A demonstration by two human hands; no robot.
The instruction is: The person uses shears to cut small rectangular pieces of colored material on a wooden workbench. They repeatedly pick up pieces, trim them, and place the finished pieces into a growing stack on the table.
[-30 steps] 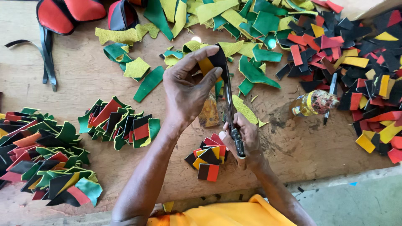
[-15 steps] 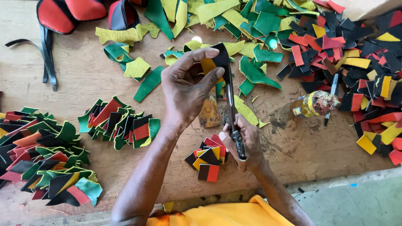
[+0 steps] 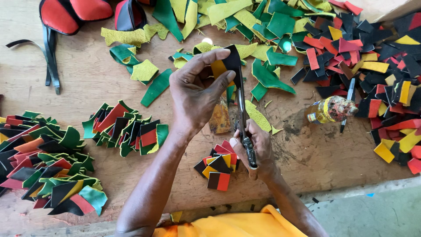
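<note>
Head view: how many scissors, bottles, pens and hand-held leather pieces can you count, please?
Scissors, in the right hand: 1
Yellow bottle: 1
Black pen: 1
Leather piece, in the left hand: 1
Total: 4

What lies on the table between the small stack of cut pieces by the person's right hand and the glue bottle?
In the head view, between the small stack and the glue bottle lie the right hand gripping scissors, then stained bare table and a yellow-green scrap.
</note>
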